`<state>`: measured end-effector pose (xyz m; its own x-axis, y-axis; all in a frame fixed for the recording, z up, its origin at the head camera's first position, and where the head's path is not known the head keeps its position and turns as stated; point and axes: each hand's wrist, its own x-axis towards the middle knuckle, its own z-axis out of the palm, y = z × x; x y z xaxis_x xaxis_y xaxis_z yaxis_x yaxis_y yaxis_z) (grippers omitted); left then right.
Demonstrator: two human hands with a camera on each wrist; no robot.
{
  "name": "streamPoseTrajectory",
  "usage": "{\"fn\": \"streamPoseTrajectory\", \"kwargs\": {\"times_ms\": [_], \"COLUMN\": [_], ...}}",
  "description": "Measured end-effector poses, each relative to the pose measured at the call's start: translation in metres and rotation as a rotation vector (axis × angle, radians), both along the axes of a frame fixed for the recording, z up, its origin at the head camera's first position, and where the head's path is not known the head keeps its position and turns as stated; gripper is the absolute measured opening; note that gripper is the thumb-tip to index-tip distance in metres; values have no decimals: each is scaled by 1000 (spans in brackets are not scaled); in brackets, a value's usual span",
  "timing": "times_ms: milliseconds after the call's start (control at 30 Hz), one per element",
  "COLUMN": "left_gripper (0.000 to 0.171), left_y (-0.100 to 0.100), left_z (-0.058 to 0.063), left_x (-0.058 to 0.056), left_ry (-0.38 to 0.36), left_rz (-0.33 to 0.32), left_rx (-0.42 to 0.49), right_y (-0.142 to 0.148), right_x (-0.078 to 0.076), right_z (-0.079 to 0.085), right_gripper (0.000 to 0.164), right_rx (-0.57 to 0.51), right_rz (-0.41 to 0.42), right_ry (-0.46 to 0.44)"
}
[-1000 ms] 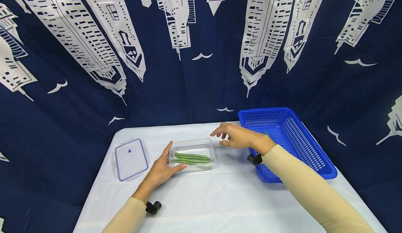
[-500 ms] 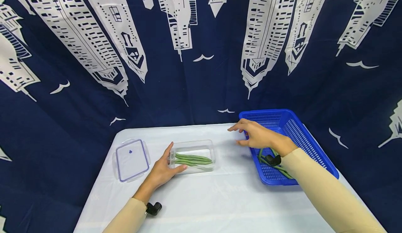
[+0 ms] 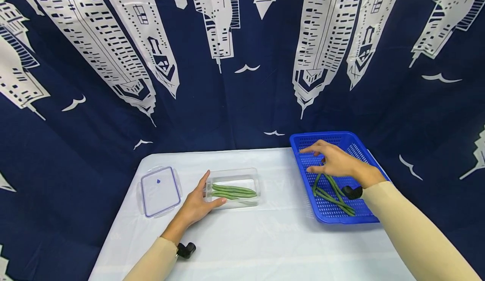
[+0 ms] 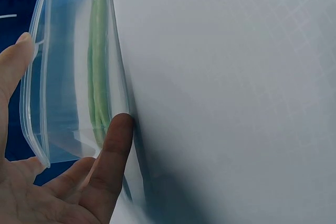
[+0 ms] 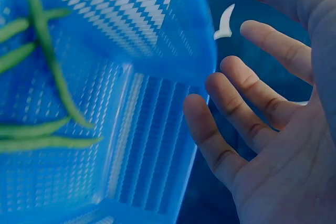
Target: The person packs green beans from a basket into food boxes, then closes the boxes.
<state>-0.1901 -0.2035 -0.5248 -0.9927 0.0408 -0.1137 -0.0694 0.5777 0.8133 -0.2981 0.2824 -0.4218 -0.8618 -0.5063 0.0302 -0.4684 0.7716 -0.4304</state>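
Observation:
My left hand (image 3: 195, 205) holds the left end of a clear plastic food container (image 3: 236, 170), thumb along its front wall and fingers at its left end. Inside lie several green beans (image 3: 235, 191); the left wrist view shows them through the clear wall. Over the blue plastic basket (image 3: 320, 218), my right hand (image 3: 333, 159) hovers with fingers spread and nothing in them. More green beans (image 3: 335, 196) lie crossed on the basket floor below and in front of that hand. In the right wrist view the right palm (image 5: 273, 156) shows bare beside the basket's rim.
The container's clear lid (image 3: 159, 192), with a blue seal, lies flat on the left of the white-covered table (image 3: 265, 243). A dark blue curtain (image 3: 227, 116) with white building prints hangs behind the table's far edge.
My right hand has moved rightward from near the container to over the basket, uncovering the beans there. My left hand has stayed on the container.

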Motion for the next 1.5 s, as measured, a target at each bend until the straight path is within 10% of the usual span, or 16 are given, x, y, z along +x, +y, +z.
{"fn": "streamPoseTrajectory", "kwargs": {"times_ms": [700, 1500], "left_gripper": [125, 125], "left_y": [0, -1], "left_z": [1, -2], "left_x": [-1, -4], "left_ry": [-1, -6], "left_rz": [1, 7], "left_rx": [6, -2], "right_y": [65, 77], "right_x": [-23, -28], "right_z": [-50, -69], "right_gripper": [68, 66], "right_rx": [42, -58], "right_rz": [-53, -118], "right_ry": [-153, -438]}}
